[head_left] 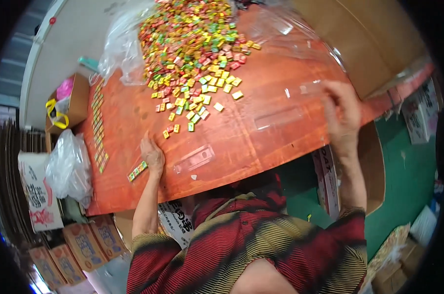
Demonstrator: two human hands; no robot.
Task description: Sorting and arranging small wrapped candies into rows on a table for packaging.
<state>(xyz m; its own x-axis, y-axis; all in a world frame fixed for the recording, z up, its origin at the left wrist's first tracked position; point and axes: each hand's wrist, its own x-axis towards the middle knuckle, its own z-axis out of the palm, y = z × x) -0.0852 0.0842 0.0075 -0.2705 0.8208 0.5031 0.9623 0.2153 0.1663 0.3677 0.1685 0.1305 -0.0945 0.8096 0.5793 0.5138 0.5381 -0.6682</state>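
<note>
My left hand (152, 155) rests on the red-brown table (134, 122) with nothing visible in it. A short row of small colourful squares (137, 171) lies just to its left. An empty clear plastic tray (195, 158) lies to its right. My right hand (341, 110) is blurred at the table's right edge, with its fingers on a clear plastic tray (311, 88). Another clear tray (278, 118) lies flat between my hands. A big pile of small red, yellow and green squares (192, 39) covers the far middle of the table.
A long row of colourful squares (98, 127) runs along the table's left edge. Clear plastic bags (121, 44) lie by the pile, and another bag (67, 164) sits left of the table. Cardboard boxes (70, 103) stand at the left, more cardboard (369, 39) at the far right.
</note>
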